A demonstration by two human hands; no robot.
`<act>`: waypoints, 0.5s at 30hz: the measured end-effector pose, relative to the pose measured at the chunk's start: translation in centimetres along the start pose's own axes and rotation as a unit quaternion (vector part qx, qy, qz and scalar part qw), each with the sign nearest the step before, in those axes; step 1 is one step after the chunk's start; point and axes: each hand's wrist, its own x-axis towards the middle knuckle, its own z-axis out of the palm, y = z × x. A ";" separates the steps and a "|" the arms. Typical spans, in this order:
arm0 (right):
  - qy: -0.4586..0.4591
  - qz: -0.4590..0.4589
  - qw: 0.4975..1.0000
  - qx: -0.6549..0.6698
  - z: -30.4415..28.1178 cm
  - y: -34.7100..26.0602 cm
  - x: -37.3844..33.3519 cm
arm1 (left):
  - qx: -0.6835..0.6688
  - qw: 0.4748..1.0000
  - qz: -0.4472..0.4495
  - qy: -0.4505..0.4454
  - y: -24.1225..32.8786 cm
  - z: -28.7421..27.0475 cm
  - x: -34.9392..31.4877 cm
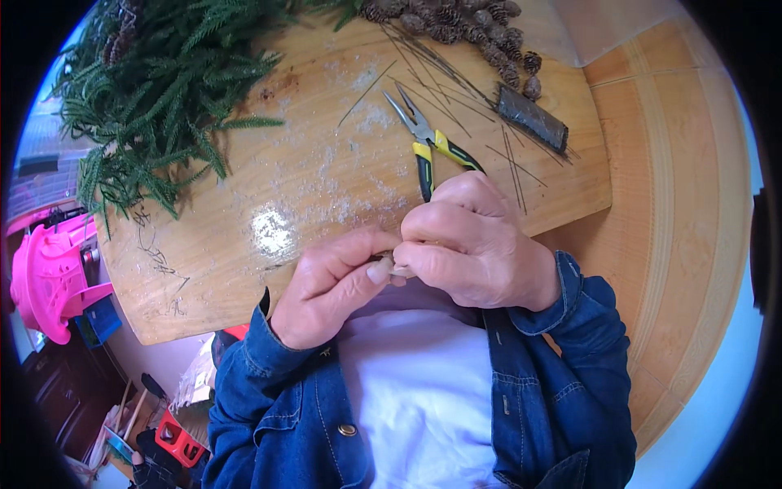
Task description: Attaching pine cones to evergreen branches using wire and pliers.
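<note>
My left hand [338, 281] and my right hand [472, 244] meet in front of my chest, near the table's front edge. Both are closed, fingertips pinched together around something small. Only a brownish sliver shows between the fingers, so its kind stays hidden. Just beyond my right hand, a pair of needle-nose pliers [423, 134] with yellow and black handles lies on the table, its jaws slightly apart. Thin dark wires [440, 81] are scattered to the right of the pliers. Some run into a bundle wrapped in dark plastic [531, 120].
Green conifer branches [179, 106] cover the far left of the wooden table [244, 301]. Pine cones [456, 24] are heaped at the far right. Whitish crumbs dot the tabletop. A pink plastic chair [50, 277] stands left of the table, and bent wire bits [159, 257] lie near the left edge.
</note>
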 end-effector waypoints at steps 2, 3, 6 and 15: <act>-0.031 -0.005 0.999 0.005 -0.3 0.0 0.0 | 0.025 1.000 -0.008 0.000 0.1 0.1 -0.1; -0.029 -0.005 1.000 0.002 -0.3 0.1 0.1 | 0.047 0.999 -0.019 0.004 0.1 0.1 -0.2; -0.064 -0.009 0.998 -0.007 -0.2 0.1 0.3 | 0.079 0.996 -0.031 0.010 0.2 0.1 -0.2; -0.091 -0.046 0.995 -0.006 -0.5 0.6 0.6 | 0.113 0.993 -0.015 0.029 0.2 0.3 -0.1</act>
